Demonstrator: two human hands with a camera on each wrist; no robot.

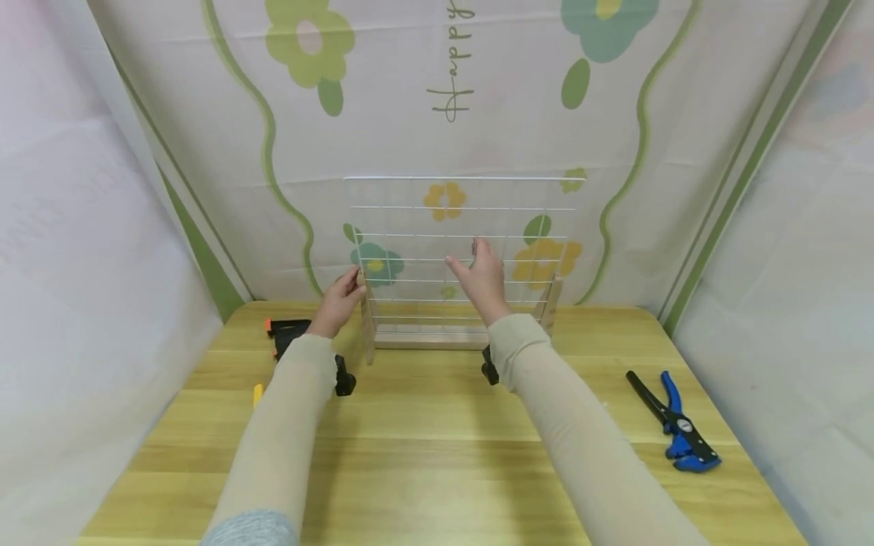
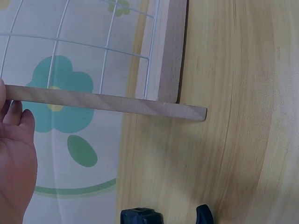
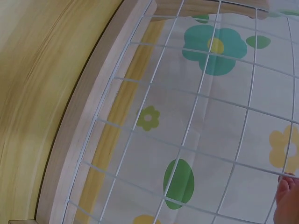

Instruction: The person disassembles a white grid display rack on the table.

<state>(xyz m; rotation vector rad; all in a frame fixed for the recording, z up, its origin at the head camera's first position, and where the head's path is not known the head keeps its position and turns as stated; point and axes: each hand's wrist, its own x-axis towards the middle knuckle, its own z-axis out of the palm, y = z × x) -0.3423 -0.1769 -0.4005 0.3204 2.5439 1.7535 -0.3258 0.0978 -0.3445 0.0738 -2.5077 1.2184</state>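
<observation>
A white wire grid panel (image 1: 423, 259) stands upright in a wooden frame, its lower edge along a wooden base bar (image 1: 430, 341). My left hand (image 1: 337, 303) pinches the upper end of the left wooden side post (image 2: 117, 103); that end is partly cut off in the left wrist view. In front of the grid's middle is my right hand (image 1: 483, 282), thumb spread away from the raised fingers. Its fingertips (image 3: 284, 181) appear at a wire in the right wrist view; whether they touch it I cannot tell. The right wooden post (image 1: 551, 299) stands partly behind my right arm.
Blue-and-black pliers (image 1: 676, 425) lie at the table's right. Black objects with orange tips (image 1: 287, 334) and a yellow piece (image 1: 258, 394) lie left, partly under my sleeve. Two black pieces, one left (image 1: 345, 378) and one right (image 1: 489, 368), sit before the frame. A flowered cloth (image 1: 512, 136) hangs behind.
</observation>
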